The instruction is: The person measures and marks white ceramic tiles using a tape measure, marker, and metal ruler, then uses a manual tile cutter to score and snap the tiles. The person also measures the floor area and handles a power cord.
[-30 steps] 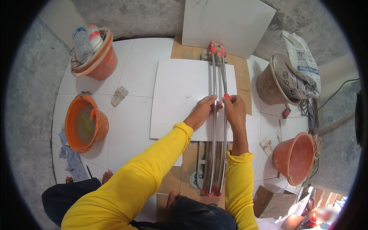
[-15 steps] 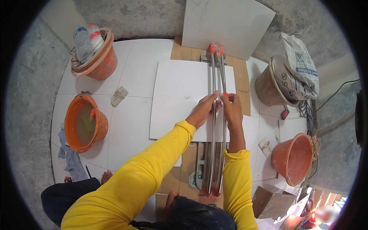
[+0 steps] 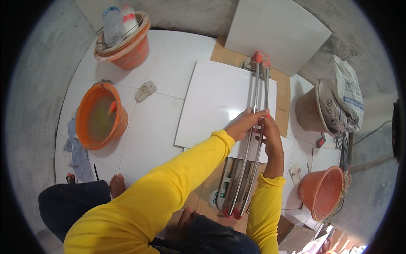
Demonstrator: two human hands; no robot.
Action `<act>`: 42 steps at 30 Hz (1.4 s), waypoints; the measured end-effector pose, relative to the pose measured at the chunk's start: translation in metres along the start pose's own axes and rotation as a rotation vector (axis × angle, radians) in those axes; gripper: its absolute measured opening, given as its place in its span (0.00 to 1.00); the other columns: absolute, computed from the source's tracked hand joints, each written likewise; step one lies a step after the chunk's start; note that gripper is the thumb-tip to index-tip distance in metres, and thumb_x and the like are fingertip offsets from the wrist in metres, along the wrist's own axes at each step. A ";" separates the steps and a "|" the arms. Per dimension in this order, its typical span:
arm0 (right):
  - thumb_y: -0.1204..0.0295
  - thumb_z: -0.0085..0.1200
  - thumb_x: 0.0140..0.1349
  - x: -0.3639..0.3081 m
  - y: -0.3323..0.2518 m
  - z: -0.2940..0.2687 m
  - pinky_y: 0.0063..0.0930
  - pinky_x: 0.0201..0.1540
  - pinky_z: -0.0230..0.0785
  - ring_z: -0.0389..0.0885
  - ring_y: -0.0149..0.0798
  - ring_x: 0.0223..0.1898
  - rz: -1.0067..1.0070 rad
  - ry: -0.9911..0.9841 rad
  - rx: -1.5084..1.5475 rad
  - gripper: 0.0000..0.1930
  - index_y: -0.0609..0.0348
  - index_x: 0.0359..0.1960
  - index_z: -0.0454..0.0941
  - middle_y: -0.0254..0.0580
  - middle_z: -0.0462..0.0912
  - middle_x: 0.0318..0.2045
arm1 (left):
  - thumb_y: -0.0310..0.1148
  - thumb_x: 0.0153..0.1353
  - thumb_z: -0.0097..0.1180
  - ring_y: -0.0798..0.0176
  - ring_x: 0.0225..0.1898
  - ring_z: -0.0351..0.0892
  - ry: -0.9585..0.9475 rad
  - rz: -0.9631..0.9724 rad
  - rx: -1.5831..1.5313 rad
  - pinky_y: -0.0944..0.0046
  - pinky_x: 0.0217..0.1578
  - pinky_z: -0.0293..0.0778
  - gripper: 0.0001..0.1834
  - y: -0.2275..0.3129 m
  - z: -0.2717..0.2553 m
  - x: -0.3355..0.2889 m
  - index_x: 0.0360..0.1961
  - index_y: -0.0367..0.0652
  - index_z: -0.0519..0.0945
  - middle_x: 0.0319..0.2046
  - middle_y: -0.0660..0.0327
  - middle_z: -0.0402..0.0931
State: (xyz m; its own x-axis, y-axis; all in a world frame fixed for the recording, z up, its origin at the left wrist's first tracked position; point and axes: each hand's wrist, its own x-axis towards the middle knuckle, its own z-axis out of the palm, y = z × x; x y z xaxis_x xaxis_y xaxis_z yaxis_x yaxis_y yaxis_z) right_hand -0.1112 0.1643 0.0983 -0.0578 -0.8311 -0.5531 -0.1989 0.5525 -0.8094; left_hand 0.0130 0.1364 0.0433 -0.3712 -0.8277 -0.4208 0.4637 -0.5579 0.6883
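right grip [image 3: 272,134] closed around red-tipped handle [image 3: 267,116], left grip [image 3: 244,124] curled over rail [image 3: 256,89]

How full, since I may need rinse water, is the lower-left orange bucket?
Partly filled: murky liquid shows inside the orange bucket, below its rim; depth unclear.

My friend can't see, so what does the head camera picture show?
A person's left hand and right hand are close together on a tile cutter, a white tile beneath its metal rails. An orange bucket of murky water stands left.
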 end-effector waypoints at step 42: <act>0.63 0.57 0.66 0.008 0.035 -0.012 0.25 0.33 0.69 0.81 0.27 0.32 -0.075 -0.025 0.150 0.26 0.54 0.65 0.73 0.30 0.82 0.37 | 0.38 0.62 0.74 0.67 0.27 0.78 -0.037 -0.138 -0.064 0.65 0.24 0.74 0.14 0.005 0.008 -0.013 0.38 0.41 0.83 0.29 0.63 0.80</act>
State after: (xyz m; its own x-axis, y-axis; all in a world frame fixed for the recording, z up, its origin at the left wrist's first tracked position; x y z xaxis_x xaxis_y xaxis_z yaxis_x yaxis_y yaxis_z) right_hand -0.1300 0.1764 0.0678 -0.0237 -0.8695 -0.4933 -0.0530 0.4938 -0.8679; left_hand 0.0134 0.1450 0.0569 -0.4635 -0.7410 -0.4859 0.4559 -0.6696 0.5863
